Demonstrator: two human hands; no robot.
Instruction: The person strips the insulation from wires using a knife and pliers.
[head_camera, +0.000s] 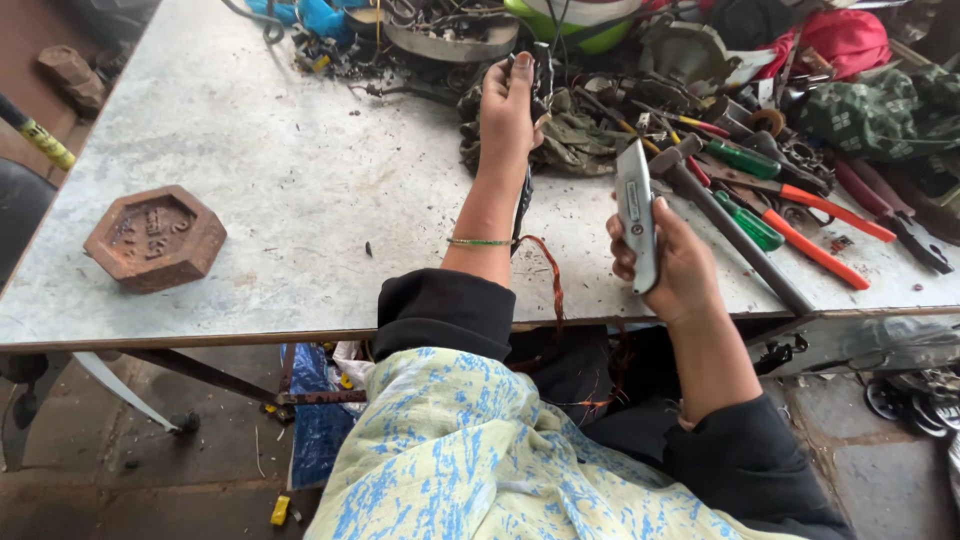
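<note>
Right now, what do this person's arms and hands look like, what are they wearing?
Both hands, left hand and right hand, are bare, no gloves. Black sleeves are pushed up toward the elbows, leaving the forearms uncovered. A thin green and gold bangle circles the left wrist. A pale yellow cloth with blue flecks covers the lap.

Lower end of utility knife (636, 215) hidden inside right hand (672, 262). Dark object (535, 75) in left hand (508, 112) too tangled to identify. Tool pile (760, 160) cut off at right edge; green bowl (560, 25) cropped at top edge.
</note>
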